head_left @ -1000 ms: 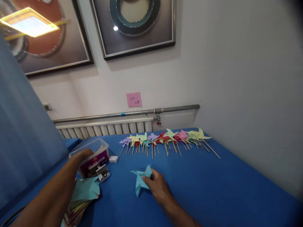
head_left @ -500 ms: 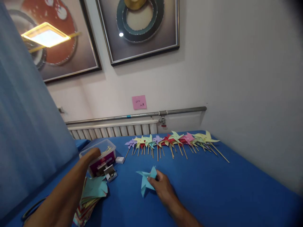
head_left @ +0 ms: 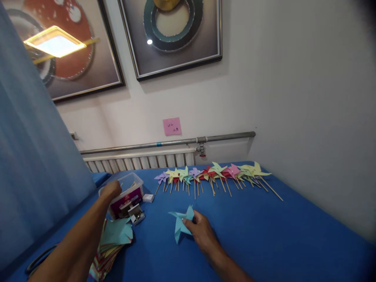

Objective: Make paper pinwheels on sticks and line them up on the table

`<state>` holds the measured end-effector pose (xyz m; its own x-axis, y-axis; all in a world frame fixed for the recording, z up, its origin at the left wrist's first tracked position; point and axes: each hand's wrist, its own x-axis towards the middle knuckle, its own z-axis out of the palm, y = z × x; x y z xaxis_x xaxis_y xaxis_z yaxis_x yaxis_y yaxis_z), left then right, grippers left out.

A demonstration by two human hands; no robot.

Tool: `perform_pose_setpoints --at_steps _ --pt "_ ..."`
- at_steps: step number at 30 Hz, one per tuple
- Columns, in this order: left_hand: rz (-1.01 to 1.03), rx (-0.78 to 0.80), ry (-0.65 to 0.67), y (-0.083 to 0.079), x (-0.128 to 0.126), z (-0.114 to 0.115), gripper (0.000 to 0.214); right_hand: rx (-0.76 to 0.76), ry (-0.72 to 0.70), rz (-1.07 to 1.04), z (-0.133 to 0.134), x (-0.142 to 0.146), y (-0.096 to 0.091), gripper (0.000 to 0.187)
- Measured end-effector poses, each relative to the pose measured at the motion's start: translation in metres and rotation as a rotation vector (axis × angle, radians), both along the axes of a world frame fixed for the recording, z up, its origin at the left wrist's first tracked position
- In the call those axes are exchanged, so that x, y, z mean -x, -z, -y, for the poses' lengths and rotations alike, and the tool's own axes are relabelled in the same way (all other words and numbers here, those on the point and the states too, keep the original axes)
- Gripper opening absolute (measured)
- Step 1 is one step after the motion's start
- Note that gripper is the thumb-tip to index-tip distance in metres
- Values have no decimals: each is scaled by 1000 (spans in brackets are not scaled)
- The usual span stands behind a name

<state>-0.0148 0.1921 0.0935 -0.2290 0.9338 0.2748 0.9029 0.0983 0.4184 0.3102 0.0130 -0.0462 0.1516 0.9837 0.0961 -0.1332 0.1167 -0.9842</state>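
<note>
Head view of a blue cloth-covered table (head_left: 264,235) set against a white wall. The right hand (head_left: 201,231) rests on the cloth with its fingertips pinched closed on the centre of a light-blue folded-paper pinwheel head (head_left: 180,223), which lies flat just left of the hand and has no stick fitted. The left hand (head_left: 111,190) is raised over the near rim of a clear plastic box with a purple label (head_left: 129,194); its fingers are curled narrow, and whether they grip anything cannot be told, since the knuckles hide the fingertips.

Compared with the pictures half a second and one second ago, the left hand has lifted slightly and drawn back from inside the box toward its near rim, while the right hand has kept the same pinch on the pinwheel head at the same spot on the cloth. This suggests that the reach into the box is ending and that the paper head is being held ready.

Below the left forearm lies a stack of coloured paper squares, light blue on top (head_left: 116,235). Right of the box sit a small white box (head_left: 148,198) and a small open metal-coloured case (head_left: 136,215). Beyond the right hand, a row of finished multicoloured paper pinwheels on wooden sticks (head_left: 214,174) lies along the far edge.
</note>
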Motion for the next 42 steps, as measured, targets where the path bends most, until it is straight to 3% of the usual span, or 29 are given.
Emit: perform_pose_setpoints --at_steps 2,4,6,8,11,15,18,27,34,39,42 --pt "-57 2 -49 -10 -2 3 7 5 12 5 0 0 -1 16" --pt "-53 -70 -5 -18 -14 9 11 7 29 1 1 -1 -2 15" --pt "-24 -101 77 -16 -36 22 15 5 42 -21 1 -2 -3 17" --pt "164 -145 273 1 -66 42 19 3 44 -55 1 -3 -3 20" --pt "433 -119 450 44 -113 78 16 4 48 -85 2 -5 -4 26" --pt "642 -46 534 90 -153 114 28 12 19 -105 2 -8 -1 36" --pt "612 -24 564 98 -159 123 32 37 34 -83 -2 -9 7 39" --pt "519 22 544 88 -157 130 17 57 82 -148 -13 -13 22 48" --pt "590 148 551 91 -158 128 18 57 94 -247 -4 -12 7 42" --pt "817 445 651 102 -175 135 8 84 42 -283 5 -11 -11 39" --pt "864 503 693 104 -180 142 6 71 59 -282 6 -12 -12 39"
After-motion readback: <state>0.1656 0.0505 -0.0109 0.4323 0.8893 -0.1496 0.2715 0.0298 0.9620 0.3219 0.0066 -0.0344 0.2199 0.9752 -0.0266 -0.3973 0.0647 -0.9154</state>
